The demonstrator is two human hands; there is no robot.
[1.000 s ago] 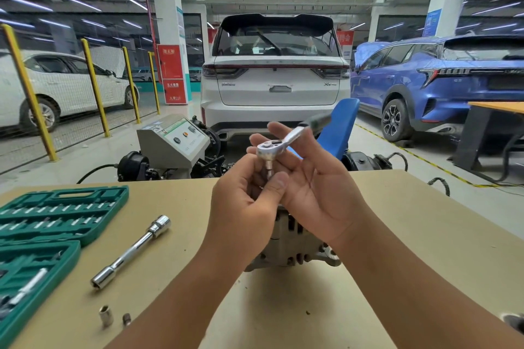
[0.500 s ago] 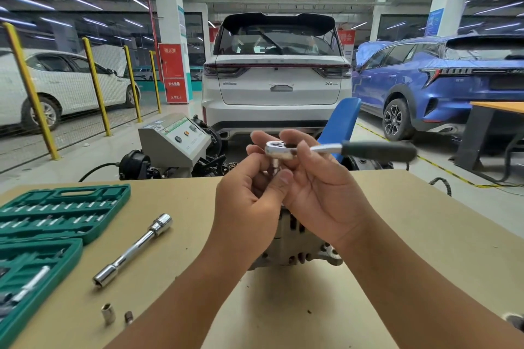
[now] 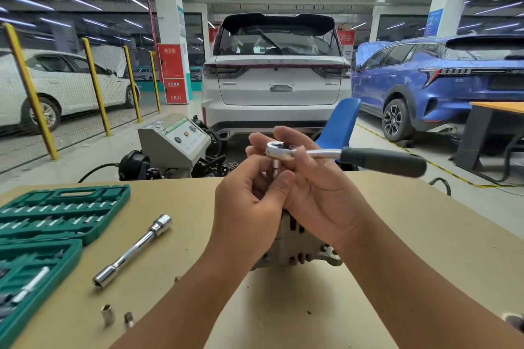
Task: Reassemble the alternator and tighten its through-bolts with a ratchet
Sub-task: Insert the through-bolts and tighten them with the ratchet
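I hold a chrome ratchet [image 3: 286,150] with a black handle [image 3: 382,161] raised above the table; the handle points right. My right hand [image 3: 317,193] grips the ratchet near its head. My left hand [image 3: 249,204] pinches a small chrome socket or bit [image 3: 275,169] under the ratchet head. The grey alternator [image 3: 295,246] stands on the tan table [image 3: 397,235] just below and behind my hands, mostly hidden by them.
An open green socket case [image 3: 59,212] lies at the left. A chrome extension bar [image 3: 133,249] lies beside it, with a loose socket [image 3: 107,314] and a small bit [image 3: 128,319] near the front edge. A grey machine [image 3: 173,139] and blue chair [image 3: 340,122] stand beyond the table.
The ratchet handle swung from pointing up and away to pointing right and level. Both hands stayed together above the alternator, the left fingers still at the ratchet head's underside.
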